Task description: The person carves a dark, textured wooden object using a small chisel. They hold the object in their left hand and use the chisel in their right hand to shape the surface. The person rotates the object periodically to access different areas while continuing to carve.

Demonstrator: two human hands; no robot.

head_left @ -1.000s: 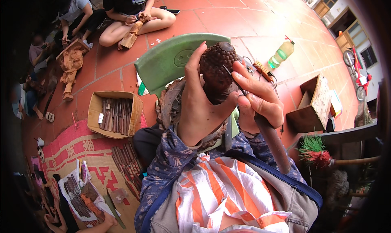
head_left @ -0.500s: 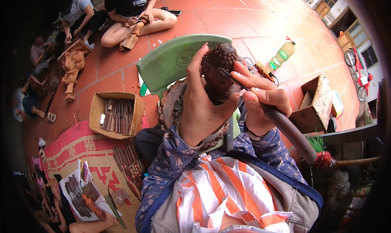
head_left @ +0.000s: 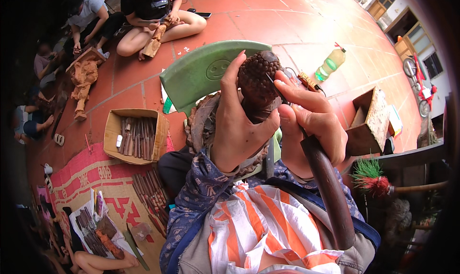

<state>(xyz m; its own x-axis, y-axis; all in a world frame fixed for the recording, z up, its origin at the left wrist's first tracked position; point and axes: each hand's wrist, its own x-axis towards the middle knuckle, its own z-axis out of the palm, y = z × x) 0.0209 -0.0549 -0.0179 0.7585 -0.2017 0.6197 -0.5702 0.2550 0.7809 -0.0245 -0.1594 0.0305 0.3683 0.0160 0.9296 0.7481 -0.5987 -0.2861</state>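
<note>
A dark brown carved wooden head, covered in rows of small round curls, stands in front of me. My left hand is wrapped round its left side and neck, thumb and fingers apart. On the right, my right hand grips a carving chisel. Its long, dark wooden handle slants down toward my lap, and its thin blade meets the curls on the head's right side. Lower carved wood shows partly behind my left hand; whether it joins the head is hidden.
A green chair stands just behind the head. Left are a cardboard box of chisels and a mat with more tools. A green-tinted bottle, a wooden box and a brush lie right. Several people sit at far left with carvings.
The chisel's handle has swung down and toward me, and my right hand has turned with it. The blade now points more steeply up at the curls. My left hand keeps its place.
</note>
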